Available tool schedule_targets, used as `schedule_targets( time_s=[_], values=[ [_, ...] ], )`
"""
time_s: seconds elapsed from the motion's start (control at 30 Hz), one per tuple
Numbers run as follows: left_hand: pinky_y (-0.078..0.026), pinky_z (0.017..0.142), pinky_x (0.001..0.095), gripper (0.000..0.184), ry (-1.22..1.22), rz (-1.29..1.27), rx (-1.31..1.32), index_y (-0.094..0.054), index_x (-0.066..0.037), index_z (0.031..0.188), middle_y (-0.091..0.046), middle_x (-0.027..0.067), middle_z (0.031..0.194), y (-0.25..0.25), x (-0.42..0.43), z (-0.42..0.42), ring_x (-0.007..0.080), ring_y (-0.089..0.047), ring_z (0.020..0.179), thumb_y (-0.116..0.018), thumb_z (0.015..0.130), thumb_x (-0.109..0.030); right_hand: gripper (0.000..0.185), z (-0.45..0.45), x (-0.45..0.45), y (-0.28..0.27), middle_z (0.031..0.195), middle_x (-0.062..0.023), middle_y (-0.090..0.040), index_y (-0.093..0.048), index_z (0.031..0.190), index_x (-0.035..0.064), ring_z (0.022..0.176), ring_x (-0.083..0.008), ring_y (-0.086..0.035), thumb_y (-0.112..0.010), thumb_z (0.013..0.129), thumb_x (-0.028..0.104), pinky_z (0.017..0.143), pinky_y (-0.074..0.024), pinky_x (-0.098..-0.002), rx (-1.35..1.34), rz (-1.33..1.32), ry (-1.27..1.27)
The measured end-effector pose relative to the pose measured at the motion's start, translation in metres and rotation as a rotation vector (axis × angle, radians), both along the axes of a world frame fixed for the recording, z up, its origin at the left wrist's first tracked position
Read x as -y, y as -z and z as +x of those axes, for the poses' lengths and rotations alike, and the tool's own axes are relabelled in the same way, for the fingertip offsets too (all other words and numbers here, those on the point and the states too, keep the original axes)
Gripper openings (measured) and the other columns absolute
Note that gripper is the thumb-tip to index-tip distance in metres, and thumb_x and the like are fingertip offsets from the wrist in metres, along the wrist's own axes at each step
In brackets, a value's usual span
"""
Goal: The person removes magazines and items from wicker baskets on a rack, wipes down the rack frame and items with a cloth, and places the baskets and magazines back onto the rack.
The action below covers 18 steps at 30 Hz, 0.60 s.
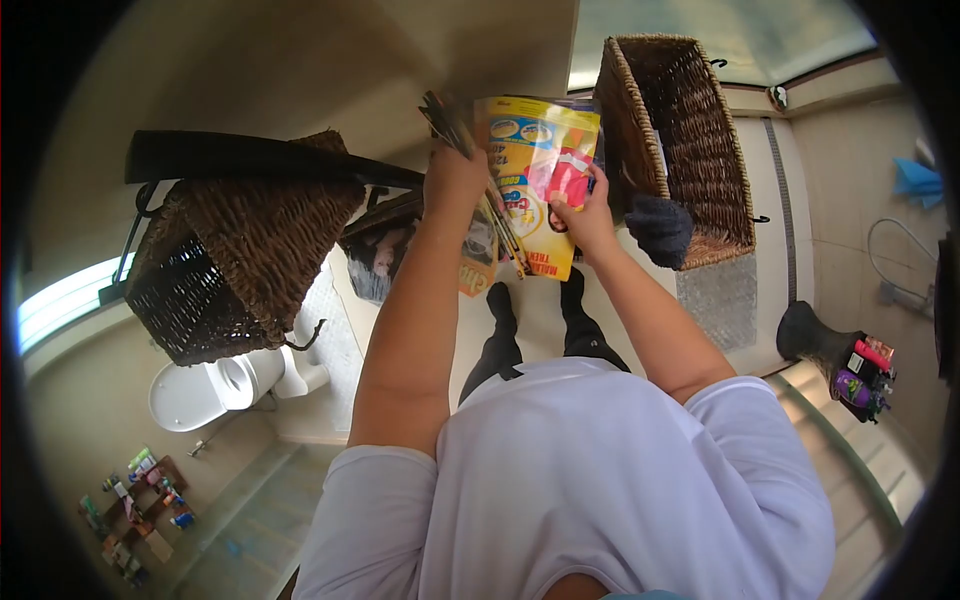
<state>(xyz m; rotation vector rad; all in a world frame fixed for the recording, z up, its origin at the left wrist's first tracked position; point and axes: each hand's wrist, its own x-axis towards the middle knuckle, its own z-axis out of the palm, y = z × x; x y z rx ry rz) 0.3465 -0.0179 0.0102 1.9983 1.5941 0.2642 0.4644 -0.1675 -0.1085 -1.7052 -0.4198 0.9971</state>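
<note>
My left hand [456, 182] is closed around a bundle of thin, dark-edged printed items [452, 122], seen nearly edge-on; I cannot tell whether they are magazines or flattened packs. My right hand [590, 212] grips a yellow printed pack [545, 235] by its right side, thumb on the front. Blue and red lettering and a figure in pink show on it, the print upside down. An orange printed item [479, 276] hangs behind the bundle, partly hidden. Below my left forearm sits a dark printed bag or pack [375, 262].
A tall wicker basket [705, 150] stands at right, with a dark cloth [658, 230] at its edge. Another wicker basket [225, 250] is tilted at left beneath a long dark piece [260, 158]. A toilet [235, 385] and toiletry shelf [140, 500] are lower left; bottles [860, 375] are right.
</note>
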Motion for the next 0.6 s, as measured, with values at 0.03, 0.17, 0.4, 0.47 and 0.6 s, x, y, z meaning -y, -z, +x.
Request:
schedule_targets(
  time_s=[0.03, 0.17, 0.4, 0.47, 0.6],
  values=[
    [-0.046, 0.078, 0.0446, 0.04, -0.004, -0.002, 0.001, -0.05, 0.006, 0.101, -0.057, 0.0297, 0.092, 0.008, -0.004, -0.002, 0.0415, -0.056, 0.089, -0.053, 0.076, -0.026, 0.081, 0.002, -0.003, -0.008, 0.112, -0.0191, -0.051, -0.018, 0.133, 0.0073, 0.093, -0.0263, -0.057, -0.068, 0.069, 0.009, 0.078, -0.0466, -0.0338, 0.109, -0.036, -0.031],
    [-0.045, 0.078, 0.045, 0.037, -0.018, 0.014, 0.027, -0.051, 0.003, 0.102, -0.057, 0.0281, 0.094, 0.0, -0.002, -0.011, 0.0414, -0.055, 0.09, -0.051, 0.077, -0.025, 0.079, 0.019, 0.0, -0.005, 0.106, -0.0185, -0.056, -0.02, 0.133, 0.0149, 0.076, -0.0273, -0.063, -0.065, 0.07, 0.003, 0.07, -0.0489, -0.0362, 0.386, -0.096, -0.044],
    [-0.043, 0.079, 0.0423, 0.037, -0.076, -0.009, 0.052, -0.051, 0.005, 0.102, -0.057, 0.027, 0.096, -0.067, 0.013, -0.039, 0.0397, -0.054, 0.093, -0.049, 0.077, -0.022, 0.061, 0.029, -0.01, -0.013, 0.117, -0.0138, -0.053, -0.038, 0.127, 0.0175, 0.101, -0.0327, -0.054, -0.066, 0.072, 0.016, 0.086, -0.0432, -0.0385, 0.327, -0.335, -0.196],
    [-0.044, 0.078, 0.0417, 0.036, -0.028, 0.016, 0.103, -0.051, 0.005, 0.101, -0.058, 0.0263, 0.095, -0.08, 0.019, -0.051, 0.0395, -0.055, 0.092, -0.049, 0.077, -0.021, 0.059, 0.031, -0.016, -0.019, 0.116, -0.0157, -0.052, -0.041, 0.126, 0.0183, 0.103, -0.0312, -0.053, -0.066, 0.072, 0.02, 0.087, -0.0423, -0.036, 0.488, -0.488, -0.366],
    [-0.044, 0.075, 0.0423, 0.033, 0.123, 0.134, 0.185, -0.051, 0.005, 0.1, -0.058, 0.0254, 0.088, -0.092, 0.039, -0.075, 0.04, -0.056, 0.085, -0.052, 0.078, -0.02, 0.058, 0.008, -0.016, -0.071, 0.116, -0.0191, -0.051, -0.043, 0.125, 0.0172, 0.104, -0.0318, -0.051, -0.065, 0.073, 0.026, 0.09, -0.0399, -0.0351, 1.327, -0.408, -0.373]
  ],
)
